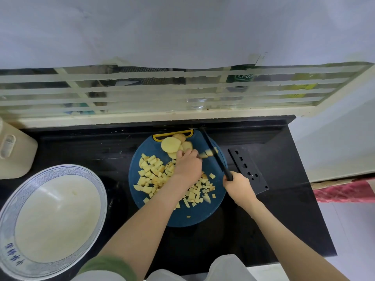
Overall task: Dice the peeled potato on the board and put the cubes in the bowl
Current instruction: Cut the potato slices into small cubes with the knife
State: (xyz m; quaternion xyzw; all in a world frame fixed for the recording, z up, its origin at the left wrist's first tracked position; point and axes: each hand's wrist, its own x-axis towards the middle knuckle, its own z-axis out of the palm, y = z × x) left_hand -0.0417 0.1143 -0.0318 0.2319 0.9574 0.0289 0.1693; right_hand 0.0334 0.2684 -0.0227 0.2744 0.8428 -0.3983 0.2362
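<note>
The potato lies on the round board (200, 216) at the centre of the frame, in three states. Uncut slices (170, 144) sit at the board's top edge, a heap of cubes (156, 175) covers its middle and lower part, and a few strips (207, 154) are at the cutting spot, upper right of the board.

The left hand (187, 165) reaches over the cubes and pins the strips with bent fingers. The right hand (238, 185) is clenched round the handle of the knife (218, 163). Its blade runs from lower right up toward the top of the board and crosses the strips, whose long axis lies left to right, just right of the left fingertips.

The bowl (56, 220) stands on the dark surface (284, 220) at lower left. No cubes show in it, and it is nearer the left hand.
</note>
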